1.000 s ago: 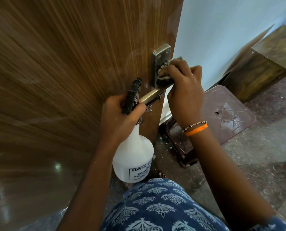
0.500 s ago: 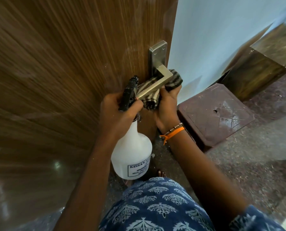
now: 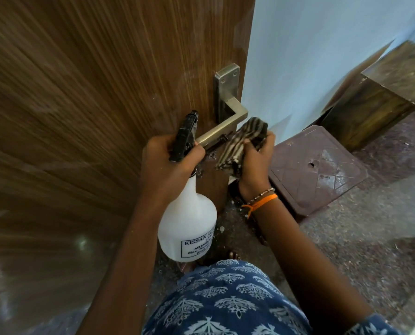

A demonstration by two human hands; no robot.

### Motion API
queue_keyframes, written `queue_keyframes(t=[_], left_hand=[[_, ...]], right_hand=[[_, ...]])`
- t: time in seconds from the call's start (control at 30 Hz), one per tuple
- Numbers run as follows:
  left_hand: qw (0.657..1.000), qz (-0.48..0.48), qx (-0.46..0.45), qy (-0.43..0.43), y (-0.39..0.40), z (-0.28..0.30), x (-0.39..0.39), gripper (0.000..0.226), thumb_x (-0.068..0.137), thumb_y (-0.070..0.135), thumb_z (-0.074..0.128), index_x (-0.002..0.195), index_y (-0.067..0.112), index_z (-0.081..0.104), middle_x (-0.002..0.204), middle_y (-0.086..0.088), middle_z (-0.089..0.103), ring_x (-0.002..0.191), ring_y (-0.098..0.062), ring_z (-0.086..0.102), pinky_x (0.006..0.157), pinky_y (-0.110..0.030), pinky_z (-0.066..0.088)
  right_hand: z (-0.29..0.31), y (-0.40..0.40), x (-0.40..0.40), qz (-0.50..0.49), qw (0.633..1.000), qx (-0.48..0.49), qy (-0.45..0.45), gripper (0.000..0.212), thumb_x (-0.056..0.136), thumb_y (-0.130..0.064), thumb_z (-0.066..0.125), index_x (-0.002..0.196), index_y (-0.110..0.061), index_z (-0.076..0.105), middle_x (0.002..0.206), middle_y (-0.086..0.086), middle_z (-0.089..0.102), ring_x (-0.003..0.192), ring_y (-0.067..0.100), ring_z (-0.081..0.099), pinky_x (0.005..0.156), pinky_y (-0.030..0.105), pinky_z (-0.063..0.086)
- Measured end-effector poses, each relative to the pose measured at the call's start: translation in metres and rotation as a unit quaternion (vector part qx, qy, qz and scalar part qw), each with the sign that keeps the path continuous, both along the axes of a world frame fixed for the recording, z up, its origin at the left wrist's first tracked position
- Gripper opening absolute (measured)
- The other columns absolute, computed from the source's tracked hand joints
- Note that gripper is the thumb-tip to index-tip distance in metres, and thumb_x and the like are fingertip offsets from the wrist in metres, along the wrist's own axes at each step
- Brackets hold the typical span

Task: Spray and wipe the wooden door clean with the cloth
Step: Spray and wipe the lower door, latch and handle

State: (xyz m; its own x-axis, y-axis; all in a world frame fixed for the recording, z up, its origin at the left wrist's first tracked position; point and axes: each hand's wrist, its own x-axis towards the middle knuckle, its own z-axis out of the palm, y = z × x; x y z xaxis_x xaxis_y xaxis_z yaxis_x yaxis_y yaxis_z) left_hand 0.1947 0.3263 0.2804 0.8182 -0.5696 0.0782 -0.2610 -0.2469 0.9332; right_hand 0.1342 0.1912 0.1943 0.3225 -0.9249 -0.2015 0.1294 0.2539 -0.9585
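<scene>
Fingers of my right hand (image 3: 254,160) curl round the striped cloth (image 3: 240,143), bunching it into a wad that sticks up past the fingertips and hangs down past the palm. I see the cloth just below the bend of the metal door handle (image 3: 225,129), at the edge of the wooden door (image 3: 105,105); whether it is touching the handle I cannot tell. An orange thread and a beaded bracelet sit on that wrist.

Just to the left of it, my left hand (image 3: 167,160) grips the neck of the white spray bottle (image 3: 187,223), thumb wrapped across the front of the black trigger head (image 3: 184,136). The bottle body hangs below this hand, its printed label facing me. The tip of the handle's lever ends right beside this thumb.

Above both hands the handle's steel backplate (image 3: 226,90) is fixed to the door. Small droplets show on the door face between the hands.

Beyond the right hand, a reddish square cover (image 3: 317,170) lies on the speckled floor (image 3: 358,238), with a pale wall (image 3: 310,56) behind it. Below my arms, blue patterned fabric (image 3: 225,298) covers my lap.
</scene>
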Motion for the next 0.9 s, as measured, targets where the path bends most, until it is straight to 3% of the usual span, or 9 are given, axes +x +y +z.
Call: queue_keyframes(t=[0.1,0.23,0.3,0.37,0.43,0.53,0.7,0.8,0.9], left_hand=[[1.000,-0.010,0.013,-0.008,-0.003,0.004,-0.002,0.039,0.067,0.038,0.062,0.075,0.000,0.068,0.069,-0.018,0.067,0.074,-0.029,0.067,0.077,-0.055,0.054],[0.999,-0.013,0.029,-0.018,-0.008,0.009,-0.004,0.030,0.069,0.028,0.061,0.071,-0.001,0.067,0.069,-0.017,0.066,0.074,-0.026,0.064,0.075,-0.047,0.052],[0.999,-0.018,0.029,-0.015,-0.010,0.011,-0.006,0.030,0.069,0.029,0.061,0.070,0.000,0.067,0.068,-0.015,0.066,0.072,-0.023,0.064,0.071,-0.041,0.052],[0.999,-0.020,0.030,-0.015,-0.011,0.012,-0.007,0.032,0.069,0.030,0.061,0.071,-0.001,0.066,0.067,-0.015,0.065,0.071,-0.023,0.063,0.067,-0.036,0.050],[0.999,-0.018,0.029,-0.012,-0.012,0.012,-0.008,0.032,0.069,0.030,0.060,0.073,-0.001,0.067,0.067,-0.015,0.065,0.071,-0.023,0.063,0.067,-0.033,0.049],[0.999,-0.024,0.031,-0.008,-0.013,0.012,-0.009,0.033,0.069,0.031,0.059,0.074,-0.001,0.067,0.068,-0.015,0.065,0.073,-0.024,0.063,0.072,-0.035,0.051],[0.999,-0.023,0.033,-0.013,-0.012,0.014,-0.009,0.036,0.070,0.031,0.059,0.076,-0.003,0.067,0.070,-0.017,0.066,0.075,-0.026,0.064,0.075,-0.037,0.052],[0.999,-0.023,0.037,-0.018,-0.014,0.014,-0.008,0.032,0.073,0.029,0.062,0.076,-0.003,0.067,0.069,-0.017,0.065,0.074,-0.026,0.064,0.072,-0.034,0.051],[0.998,-0.021,0.051,-0.023,-0.016,0.012,-0.009,0.022,0.083,0.017,0.069,0.074,-0.003,0.065,0.061,-0.009,0.060,0.070,-0.025,0.061,0.068,-0.030,0.044]], right_hand=[[0.022,-0.018,-0.005,-0.026,0.969,-0.245,0.033,0.027,0.085,0.007,0.050,0.109,-0.001,0.059,0.104,0.009,0.059,0.098,0.013,0.057,0.087,0.030,0.049],[0.045,-0.031,0.003,0.019,0.849,-0.526,0.057,0.038,0.073,0.011,0.047,0.098,-0.004,0.072,0.113,0.010,0.056,0.103,0.030,0.053,0.084,0.029,0.045],[0.051,-0.035,0.010,0.029,0.785,-0.611,0.096,0.039,0.073,0.009,0.047,0.094,-0.009,0.075,0.113,0.011,0.059,0.099,0.031,0.052,0.074,0.029,0.043],[0.050,-0.040,0.013,0.024,0.759,-0.637,0.134,0.033,0.076,0.003,0.047,0.089,-0.011,0.075,0.112,0.012,0.062,0.097,0.031,0.054,0.068,0.027,0.041],[0.042,-0.048,0.011,0.031,0.782,-0.604,0.152,0.029,0.077,-0.002,0.047,0.087,-0.011,0.073,0.112,0.007,0.061,0.099,0.025,0.057,0.069,0.024,0.043],[0.032,-0.072,0.009,0.081,0.861,-0.483,0.139,0.036,0.077,0.008,0.050,0.091,-0.017,0.071,0.102,-0.002,0.057,0.089,-0.003,0.053,0.076,0.012,0.043],[0.035,-0.084,-0.001,0.046,0.886,-0.431,0.166,0.033,0.078,0.012,0.055,0.092,-0.013,0.070,0.100,0.006,0.056,0.086,-0.006,0.048,0.077,0.004,0.039],[0.055,-0.068,-0.001,0.010,0.877,-0.476,0.066,0.042,0.076,0.016,0.051,0.096,-0.018,0.066,0.104,0.014,0.054,0.101,0.002,0.052,0.086,0.016,0.045],[0.074,-0.045,0.009,0.047,0.815,-0.574,0.059,0.038,0.075,0.010,0.045,0.096,-0.009,0.071,0.113,0.018,0.056,0.107,0.028,0.054,0.077,0.033,0.050]])
